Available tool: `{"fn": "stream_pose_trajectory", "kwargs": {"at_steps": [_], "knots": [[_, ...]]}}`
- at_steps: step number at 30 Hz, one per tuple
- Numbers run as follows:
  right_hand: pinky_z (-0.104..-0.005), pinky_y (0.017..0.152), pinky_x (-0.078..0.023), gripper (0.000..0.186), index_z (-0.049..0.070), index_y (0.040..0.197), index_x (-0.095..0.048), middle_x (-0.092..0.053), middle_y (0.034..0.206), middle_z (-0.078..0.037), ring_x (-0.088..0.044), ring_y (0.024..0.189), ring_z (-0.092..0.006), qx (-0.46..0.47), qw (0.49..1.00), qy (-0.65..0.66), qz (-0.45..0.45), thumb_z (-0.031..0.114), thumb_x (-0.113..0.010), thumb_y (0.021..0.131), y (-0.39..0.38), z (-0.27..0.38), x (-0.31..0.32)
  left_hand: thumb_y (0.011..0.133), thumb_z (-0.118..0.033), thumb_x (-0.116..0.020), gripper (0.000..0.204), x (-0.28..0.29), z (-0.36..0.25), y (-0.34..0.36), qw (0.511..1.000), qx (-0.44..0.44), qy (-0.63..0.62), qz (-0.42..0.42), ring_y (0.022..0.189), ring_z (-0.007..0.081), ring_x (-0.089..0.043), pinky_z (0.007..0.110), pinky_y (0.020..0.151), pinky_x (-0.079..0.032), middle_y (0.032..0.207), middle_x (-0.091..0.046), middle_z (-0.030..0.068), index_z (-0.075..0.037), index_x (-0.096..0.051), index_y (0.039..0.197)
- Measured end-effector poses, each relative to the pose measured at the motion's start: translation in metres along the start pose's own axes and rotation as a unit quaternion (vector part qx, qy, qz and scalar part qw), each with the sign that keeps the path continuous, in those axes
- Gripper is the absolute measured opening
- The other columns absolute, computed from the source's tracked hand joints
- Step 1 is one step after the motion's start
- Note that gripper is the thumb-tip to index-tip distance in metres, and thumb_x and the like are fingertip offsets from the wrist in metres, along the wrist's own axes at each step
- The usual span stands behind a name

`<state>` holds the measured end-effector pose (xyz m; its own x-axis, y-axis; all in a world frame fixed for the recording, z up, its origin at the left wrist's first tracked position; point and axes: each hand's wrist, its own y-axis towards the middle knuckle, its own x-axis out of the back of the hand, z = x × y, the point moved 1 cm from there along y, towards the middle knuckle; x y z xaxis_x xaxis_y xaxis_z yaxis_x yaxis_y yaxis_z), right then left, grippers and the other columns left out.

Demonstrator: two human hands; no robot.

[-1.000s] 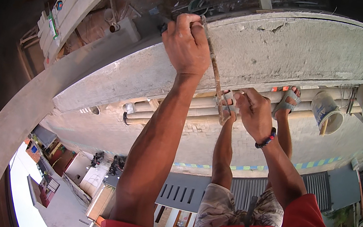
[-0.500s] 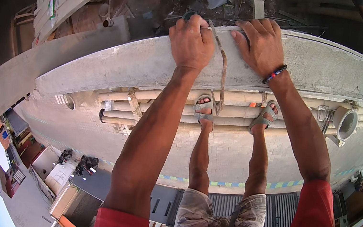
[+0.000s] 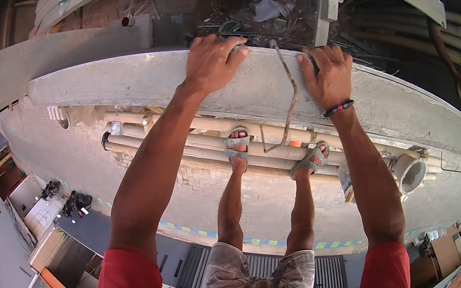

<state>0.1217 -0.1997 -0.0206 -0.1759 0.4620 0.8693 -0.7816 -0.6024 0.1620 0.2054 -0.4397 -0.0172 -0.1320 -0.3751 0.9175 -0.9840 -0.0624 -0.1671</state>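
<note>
The left hand [image 3: 210, 61] and the right hand [image 3: 328, 75] rest at the top edge of a concrete beam [image 3: 239, 93], well apart from each other. The left fingers [image 3: 234, 40] are bent over the far edge, with the thumb set apart from them. The right fingers are bent over the same edge, the thumb likewise apart and pointing inward. The fingertips of both hands are hidden; whether they clamp the edge cannot be told.

A bent metal rod [image 3: 293, 101] is located between the two sets of fingers, nearer the right, and is touched by neither hand. Its upper end lies at the beam edge. From there it runs down across the beam face and ends in a hook-shaped bend below the fingers.

A beaded bracelet [image 3: 338, 108] encircles the right wrist, behind the fingers. Below both hands, two sandals [image 3: 238, 144] stand on bamboo poles [image 3: 203, 122]. A round grey container [image 3: 401, 172] is positioned below and to the right of the right fingers. Beyond the right fingers stands a grey post [image 3: 322, 31]; farther right hangs a rusty hooked bar [image 3: 443, 51].
</note>
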Motion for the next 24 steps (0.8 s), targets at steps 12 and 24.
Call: {"fn": "stream_pose_trajectory", "kwargs": {"at_steps": [12, 24], "knots": [[-0.0369, 0.076, -0.036, 0.025, 0.007, 0.090, -0.070, -0.061, 0.080, -0.005, -0.054, 0.085, -0.0216, 0.010, 1.000, -0.020, -0.014, 0.031, -0.064, 0.084, 0.000, -0.001, 0.004, 0.081, -0.046, -0.068, 0.065, 0.009, 0.015, 0.068, 0.872, 0.065, -0.244, 0.420, 0.129, 0.0268, -0.043, 0.037, 0.106, -0.033, 0.139, -0.048, 0.0153, -0.014, -0.053, 0.136], [-0.0444, 0.085, -0.036, 0.021, 0.010, 0.083, -0.066, -0.060, 0.081, -0.006, -0.055, 0.087, -0.0233, 0.016, 0.998, -0.048, -0.028, 0.031, -0.065, 0.081, 0.002, 0.003, -0.005, 0.077, -0.038, -0.073, 0.060, -0.003, 0.024, 0.067, 0.835, 0.063, -0.351, 0.419, 0.113, 0.0183, -0.054, 0.030, 0.097, -0.039, 0.120, -0.062, 0.0111, -0.008, -0.060, 0.128]]}}
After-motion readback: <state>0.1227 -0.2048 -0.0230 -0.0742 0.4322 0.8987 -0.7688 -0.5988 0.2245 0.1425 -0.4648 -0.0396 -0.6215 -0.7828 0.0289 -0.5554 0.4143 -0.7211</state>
